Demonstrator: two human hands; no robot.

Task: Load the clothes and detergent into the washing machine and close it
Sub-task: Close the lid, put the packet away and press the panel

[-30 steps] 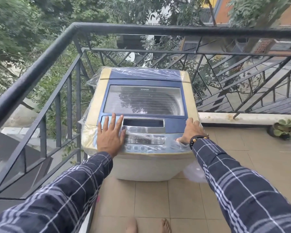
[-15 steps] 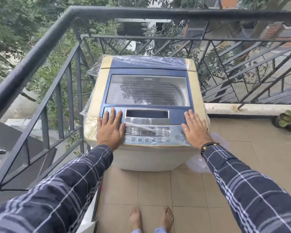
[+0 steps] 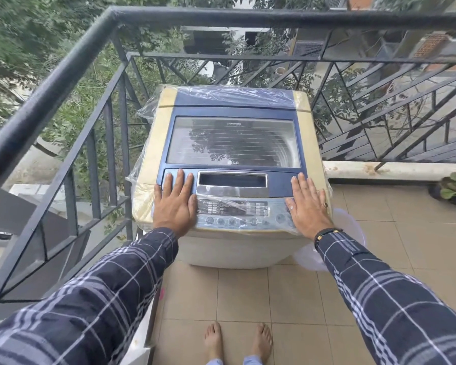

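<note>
A top-loading washing machine [image 3: 153, 143], cream with a blue top, stands in the balcony corner under clear plastic film. Its glass lid [image 3: 233, 140] is down and flat. My left hand [image 3: 174, 202] lies palm-down on the front left of the top, beside the control panel [image 3: 232, 209], fingers spread and holding nothing. Flat on the front right corner rests my right hand [image 3: 308, 205], also empty. No clothes or detergent are in view.
A black metal railing [image 3: 63, 67] runs close along the left and back of the machine. A white plastic tub [image 3: 353, 227] peeks out at the machine's right side. A potted plant [image 3: 454, 187] sits at the far right. My bare feet [image 3: 237, 341] stand on beige tiles.
My right hand has gone from gripping the front right edge to lying flat on top. The camera has tilted down, so my feet now show. My left hand stays where it was.
</note>
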